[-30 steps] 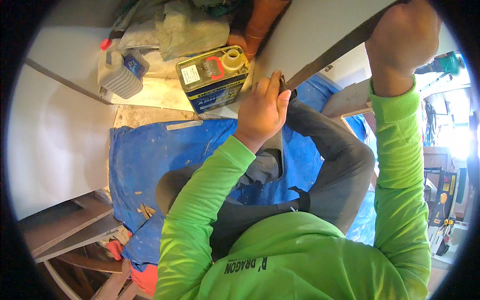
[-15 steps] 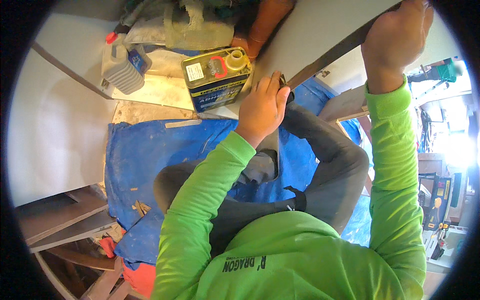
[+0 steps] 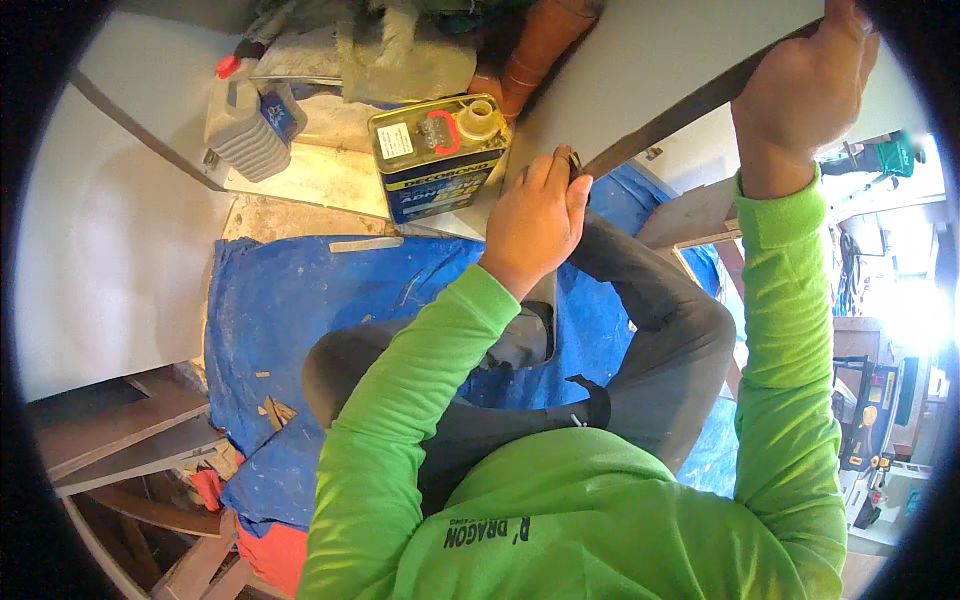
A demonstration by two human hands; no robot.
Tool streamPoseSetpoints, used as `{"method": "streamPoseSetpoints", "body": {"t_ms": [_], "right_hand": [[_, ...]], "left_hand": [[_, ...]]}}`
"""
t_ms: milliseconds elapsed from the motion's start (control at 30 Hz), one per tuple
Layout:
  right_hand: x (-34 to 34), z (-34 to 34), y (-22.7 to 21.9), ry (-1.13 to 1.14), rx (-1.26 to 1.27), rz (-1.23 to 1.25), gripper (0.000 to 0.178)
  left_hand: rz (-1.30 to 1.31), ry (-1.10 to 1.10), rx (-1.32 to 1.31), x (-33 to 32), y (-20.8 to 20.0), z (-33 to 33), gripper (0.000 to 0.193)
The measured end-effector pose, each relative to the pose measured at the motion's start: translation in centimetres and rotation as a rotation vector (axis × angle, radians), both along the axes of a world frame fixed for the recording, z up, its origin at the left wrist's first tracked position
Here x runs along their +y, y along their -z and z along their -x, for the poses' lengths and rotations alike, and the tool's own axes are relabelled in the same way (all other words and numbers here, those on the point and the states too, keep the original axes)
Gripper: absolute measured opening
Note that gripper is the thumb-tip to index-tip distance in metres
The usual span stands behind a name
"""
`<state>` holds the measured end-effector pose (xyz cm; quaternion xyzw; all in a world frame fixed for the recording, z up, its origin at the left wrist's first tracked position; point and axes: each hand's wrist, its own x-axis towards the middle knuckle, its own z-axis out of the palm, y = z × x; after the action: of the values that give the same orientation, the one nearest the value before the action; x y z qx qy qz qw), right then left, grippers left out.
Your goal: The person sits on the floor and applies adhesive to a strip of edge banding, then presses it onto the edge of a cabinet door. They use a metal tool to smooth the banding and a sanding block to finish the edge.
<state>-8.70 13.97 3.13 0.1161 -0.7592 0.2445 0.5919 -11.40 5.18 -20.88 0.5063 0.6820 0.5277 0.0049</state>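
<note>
A pale panel [image 3: 655,75] stands at the upper right, with a dark brown edge [image 3: 690,108] running between my two hands. My left hand [image 3: 538,218] is closed at the lower end of this edge. Its thumb and fingers pinch a thin dark strip [image 3: 574,166], of which only a short bit shows. My right hand [image 3: 808,88] is at the upper end of the edge, its fingers curled near the picture's rim. Whatever it grips is hidden. Just left of my left hand stands a rectangular adhesive can [image 3: 440,165] with a red handle and an uncapped-looking round spout.
A translucent jug [image 3: 245,130] with a red cap stands at the far left. A blue tarp [image 3: 290,320] lies under my crossed legs [image 3: 650,350]. Wooden boards [image 3: 120,430] are at the lower left. A tool [image 3: 870,410] hangs or stands at the far right.
My left hand has shifted slightly right and down along the edge. My right hand has also moved a little to the right. The view has tilted slightly; the can has stayed put.
</note>
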Motion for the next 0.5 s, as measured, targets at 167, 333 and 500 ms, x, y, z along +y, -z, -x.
{"method": "streamPoseSetpoints", "body": {"t_ms": [167, 333, 500], "right_hand": [[0.0, -0.3, 0.0, 0.03, -0.005, 0.029, 0.045], [-0.5, 0.7, -0.1, 0.236, 0.109, 0.061, 0.047], [-0.1, -0.8, -0.3, -0.023, -0.019, 0.043, 0.048]], "left_hand": [[0.016, -0.019, -0.004, 0.2, -0.3, 0.3, 0.043], [-0.013, -0.006, 0.024, -0.7, -0.1, -0.2, 0.043], [-0.071, -0.027, 0.053, -0.7, -0.2, -0.3, 0.044]]}}
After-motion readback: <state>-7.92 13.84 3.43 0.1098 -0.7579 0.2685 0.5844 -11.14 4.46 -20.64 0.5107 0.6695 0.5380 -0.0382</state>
